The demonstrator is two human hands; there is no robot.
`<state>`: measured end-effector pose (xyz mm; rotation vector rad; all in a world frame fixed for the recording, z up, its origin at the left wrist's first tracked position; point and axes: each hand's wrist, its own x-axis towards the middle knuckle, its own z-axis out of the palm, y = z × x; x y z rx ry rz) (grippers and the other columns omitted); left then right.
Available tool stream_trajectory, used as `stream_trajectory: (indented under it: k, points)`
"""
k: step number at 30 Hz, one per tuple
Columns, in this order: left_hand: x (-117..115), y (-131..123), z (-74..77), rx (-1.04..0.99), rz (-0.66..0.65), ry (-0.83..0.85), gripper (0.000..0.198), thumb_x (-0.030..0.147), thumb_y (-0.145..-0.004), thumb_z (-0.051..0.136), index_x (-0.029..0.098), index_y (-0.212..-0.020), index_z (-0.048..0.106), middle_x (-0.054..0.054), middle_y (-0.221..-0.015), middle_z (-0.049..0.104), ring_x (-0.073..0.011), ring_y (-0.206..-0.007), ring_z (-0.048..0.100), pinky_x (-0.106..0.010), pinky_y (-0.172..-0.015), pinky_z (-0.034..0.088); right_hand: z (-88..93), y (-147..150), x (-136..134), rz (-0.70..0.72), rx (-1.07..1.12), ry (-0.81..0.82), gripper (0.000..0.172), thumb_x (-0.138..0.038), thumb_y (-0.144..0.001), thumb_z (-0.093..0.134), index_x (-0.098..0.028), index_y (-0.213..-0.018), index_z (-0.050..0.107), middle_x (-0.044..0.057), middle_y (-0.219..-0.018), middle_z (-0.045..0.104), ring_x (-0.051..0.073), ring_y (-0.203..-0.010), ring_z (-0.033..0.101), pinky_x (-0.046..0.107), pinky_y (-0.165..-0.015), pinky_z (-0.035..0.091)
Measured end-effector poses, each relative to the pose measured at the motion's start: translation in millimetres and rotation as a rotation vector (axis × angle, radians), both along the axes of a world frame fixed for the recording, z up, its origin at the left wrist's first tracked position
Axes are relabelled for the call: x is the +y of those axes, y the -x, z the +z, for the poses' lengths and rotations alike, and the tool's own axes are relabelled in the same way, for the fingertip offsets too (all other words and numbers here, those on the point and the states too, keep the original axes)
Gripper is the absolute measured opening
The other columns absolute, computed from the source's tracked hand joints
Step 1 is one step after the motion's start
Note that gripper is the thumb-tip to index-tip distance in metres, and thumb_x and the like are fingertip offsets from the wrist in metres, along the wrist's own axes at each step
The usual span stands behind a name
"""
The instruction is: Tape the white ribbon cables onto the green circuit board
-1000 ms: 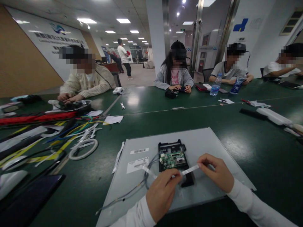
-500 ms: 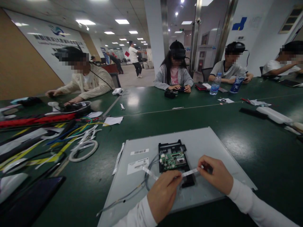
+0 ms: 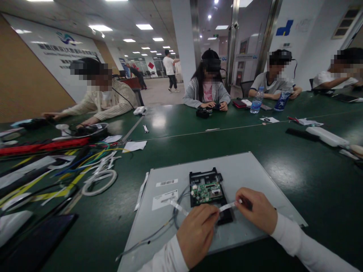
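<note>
Between my hands runs a narrow white flat strip (image 3: 227, 207), and its other end (image 3: 178, 207) sticks out to the left of my left hand. My left hand (image 3: 197, 230) pinches the strip near its middle. The right-hand end is pinched in the fingertips of my right hand (image 3: 255, 209). Both hands are over a large grey flat panel (image 3: 244, 170). Behind the strip, a green circuit board (image 3: 204, 193) sits in a black plastic frame (image 3: 206, 174), partly hidden by my left hand. Thin grey wires (image 3: 153, 237) loop from the board's left side across the panel.
Tangled cables (image 3: 102, 183) and a dark flat device (image 3: 42, 241) lie to the left on the green table (image 3: 181, 147). Farther back are a small wrench (image 3: 145, 129), a water bottle (image 3: 256, 100) and a white elongated object (image 3: 327, 136). Several people sit across the table.
My right hand has shifted very slightly left, and the strip between my hands now curves a little. The seated person at left reaches farther out. A walking person in the background has moved right.
</note>
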<state>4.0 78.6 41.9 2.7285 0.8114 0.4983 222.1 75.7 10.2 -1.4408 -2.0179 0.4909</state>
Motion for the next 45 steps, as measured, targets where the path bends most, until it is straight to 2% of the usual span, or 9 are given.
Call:
stream_trajectory:
  k: [11, 29, 45]
  points:
    - [0.1, -0.3, 1.1, 0.032, -0.012, -0.020, 0.034, 0.007, -0.074, 0.040, 0.017, -0.105, 0.050, -0.007, -0.101, 0.055, -0.0180, -0.096, 0.048, -0.034, -0.080, 0.045, -6.0, 4.8, 0.2, 0.025, -0.069, -0.006, 0.004, -0.019, -0.074, 0.045, -0.018, -0.075, 0.049, -0.001, -0.063, 0.048, 0.011, -0.058, 0.043, 0.022, -0.055, 0.033]
    - [-2.0, -1.5, -2.6, 0.087, 0.001, -0.152, 0.028, 0.011, -0.075, 0.041, 0.017, -0.100, 0.053, -0.007, -0.094, 0.055, -0.0187, -0.094, 0.047, -0.035, -0.079, 0.044, -9.6, 8.3, -0.2, -0.048, -0.137, 0.036, 0.011, -0.023, -0.076, 0.044, -0.019, -0.085, 0.049, 0.001, -0.076, 0.052, 0.014, -0.071, 0.047, 0.026, -0.065, 0.034]
    - [-2.7, 0.7, -8.1, 0.095, -0.013, -0.259, 0.027, 0.013, -0.075, 0.041, 0.016, -0.100, 0.052, -0.006, -0.085, 0.057, -0.0185, -0.086, 0.049, -0.036, -0.075, 0.042, -7.8, 1.8, 1.9, -0.076, -0.148, 0.075, 0.017, -0.021, -0.075, 0.042, -0.020, -0.090, 0.050, 0.000, -0.069, 0.050, 0.014, -0.067, 0.047, 0.025, -0.063, 0.034]
